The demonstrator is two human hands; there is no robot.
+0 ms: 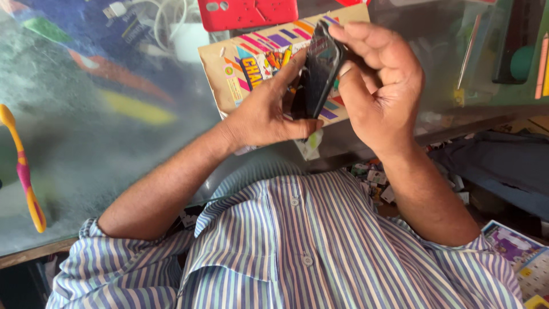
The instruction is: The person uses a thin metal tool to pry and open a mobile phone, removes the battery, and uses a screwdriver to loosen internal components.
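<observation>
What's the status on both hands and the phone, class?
Left hand and right hand both gripping the dark phone, held on edge above the glass counter. Colourful cardboard packet behind it. Nothing blocking.

Count: two hands, left (266,114) and right (377,86); one dark phone (320,71); one printed cardboard packet (251,66); one red phone case (246,12); one yellow-pink toothbrush (23,169).

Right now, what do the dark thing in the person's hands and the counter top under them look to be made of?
The dark phone-like slab, held by the left hand and right hand, looks like glossy plastic or glass: its edge glints. The counter top seems scuffed, cloudy glass, since blurred coloured shapes show through it.
</observation>
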